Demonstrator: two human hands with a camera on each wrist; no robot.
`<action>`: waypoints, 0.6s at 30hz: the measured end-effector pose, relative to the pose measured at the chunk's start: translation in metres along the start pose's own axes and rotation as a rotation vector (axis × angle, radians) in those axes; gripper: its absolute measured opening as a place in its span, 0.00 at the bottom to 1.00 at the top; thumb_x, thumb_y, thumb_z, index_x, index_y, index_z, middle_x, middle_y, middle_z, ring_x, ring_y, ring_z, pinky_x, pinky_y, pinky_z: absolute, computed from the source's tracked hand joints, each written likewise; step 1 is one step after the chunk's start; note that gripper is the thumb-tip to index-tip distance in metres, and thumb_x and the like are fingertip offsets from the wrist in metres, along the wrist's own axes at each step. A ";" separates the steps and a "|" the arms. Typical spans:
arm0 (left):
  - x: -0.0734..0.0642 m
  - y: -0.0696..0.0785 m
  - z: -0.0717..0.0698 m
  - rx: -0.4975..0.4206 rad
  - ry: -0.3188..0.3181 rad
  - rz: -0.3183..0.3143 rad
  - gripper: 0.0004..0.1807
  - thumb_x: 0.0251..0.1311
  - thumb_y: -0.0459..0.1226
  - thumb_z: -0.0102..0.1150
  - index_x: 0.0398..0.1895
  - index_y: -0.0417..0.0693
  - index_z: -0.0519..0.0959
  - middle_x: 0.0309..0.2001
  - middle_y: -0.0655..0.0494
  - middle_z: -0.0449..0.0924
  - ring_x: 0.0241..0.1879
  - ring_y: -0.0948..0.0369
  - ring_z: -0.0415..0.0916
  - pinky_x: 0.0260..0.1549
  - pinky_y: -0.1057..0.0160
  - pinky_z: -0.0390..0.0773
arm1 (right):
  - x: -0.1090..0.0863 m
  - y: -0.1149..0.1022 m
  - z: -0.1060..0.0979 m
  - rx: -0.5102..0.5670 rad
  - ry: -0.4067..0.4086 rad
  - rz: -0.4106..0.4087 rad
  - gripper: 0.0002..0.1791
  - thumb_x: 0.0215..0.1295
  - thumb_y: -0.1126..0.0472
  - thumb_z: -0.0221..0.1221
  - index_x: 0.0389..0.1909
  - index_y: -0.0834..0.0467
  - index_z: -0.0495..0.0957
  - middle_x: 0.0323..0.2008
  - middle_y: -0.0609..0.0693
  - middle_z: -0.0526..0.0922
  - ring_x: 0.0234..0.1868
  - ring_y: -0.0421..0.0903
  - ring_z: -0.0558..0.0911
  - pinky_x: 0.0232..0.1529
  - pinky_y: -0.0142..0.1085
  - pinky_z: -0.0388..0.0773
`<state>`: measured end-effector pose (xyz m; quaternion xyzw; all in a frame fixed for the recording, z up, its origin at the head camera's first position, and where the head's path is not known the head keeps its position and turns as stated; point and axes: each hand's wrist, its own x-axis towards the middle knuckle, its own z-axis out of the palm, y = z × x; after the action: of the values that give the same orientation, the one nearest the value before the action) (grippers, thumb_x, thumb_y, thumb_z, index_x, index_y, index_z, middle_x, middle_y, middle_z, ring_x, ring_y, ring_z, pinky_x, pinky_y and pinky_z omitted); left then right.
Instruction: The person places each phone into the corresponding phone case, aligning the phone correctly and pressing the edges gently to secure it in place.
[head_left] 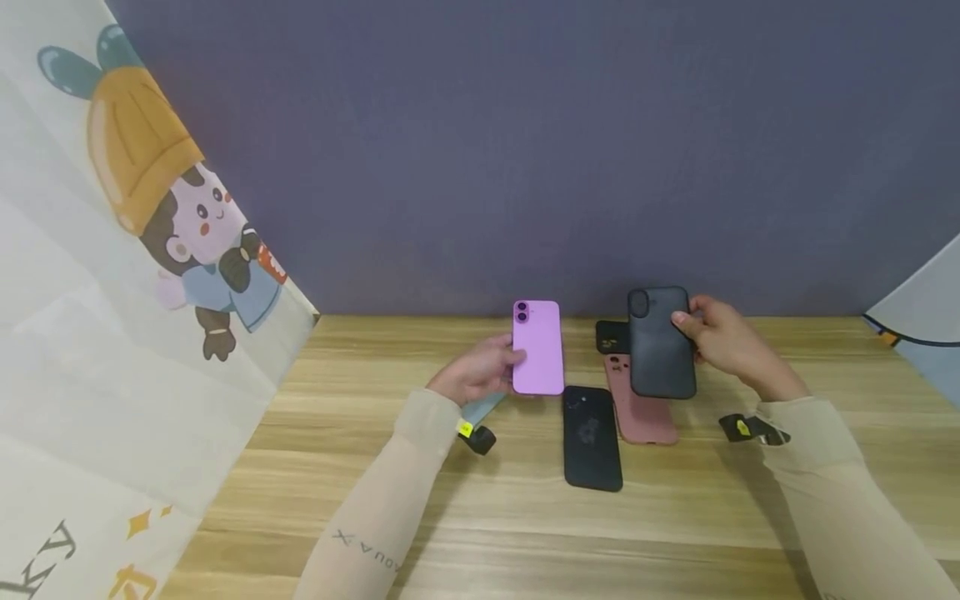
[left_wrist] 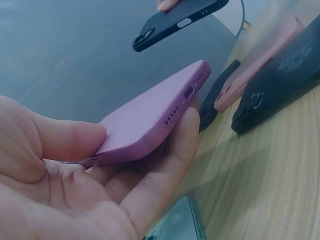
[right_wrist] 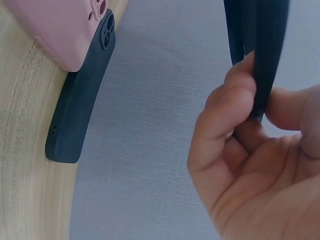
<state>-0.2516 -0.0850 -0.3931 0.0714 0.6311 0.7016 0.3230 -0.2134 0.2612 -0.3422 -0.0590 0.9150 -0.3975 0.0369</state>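
Observation:
My left hand [head_left: 480, 368] grips a purple phone [head_left: 538, 350] by its side edge, thumb on the back. The phone is raised off the table, its two rear lenses at the upper left; in the left wrist view its bottom edge shows a charging port and speaker holes. My right hand [head_left: 723, 337] pinches a dark phone case [head_left: 663, 354] at its right edge, thumb on the outer back. In the right wrist view this case looks hollow between its side walls. It is held up above a pink phone case [head_left: 647, 419], apart from the purple phone.
A black phone case [head_left: 592, 442] with a worn mark lies nearer the front. Another black case [head_left: 611, 337] lies at the back, partly under the pink one. Below my left hand lies a pale green phone [left_wrist: 180, 220]. A grey-blue wall [head_left: 480, 167] rises behind the wooden table [head_left: 337, 500].

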 end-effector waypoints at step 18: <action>-0.002 0.002 0.003 0.013 0.004 0.014 0.26 0.79 0.32 0.39 0.78 0.42 0.59 0.64 0.33 0.73 0.53 0.51 0.79 0.61 0.42 0.79 | 0.003 0.000 0.002 0.002 -0.014 -0.001 0.23 0.85 0.50 0.38 0.54 0.70 0.62 0.24 0.49 0.68 0.23 0.43 0.72 0.27 0.37 0.77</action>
<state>-0.2492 -0.0833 -0.3901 0.0765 0.6359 0.6998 0.3162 -0.2161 0.2587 -0.3436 -0.0624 0.9142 -0.3981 0.0432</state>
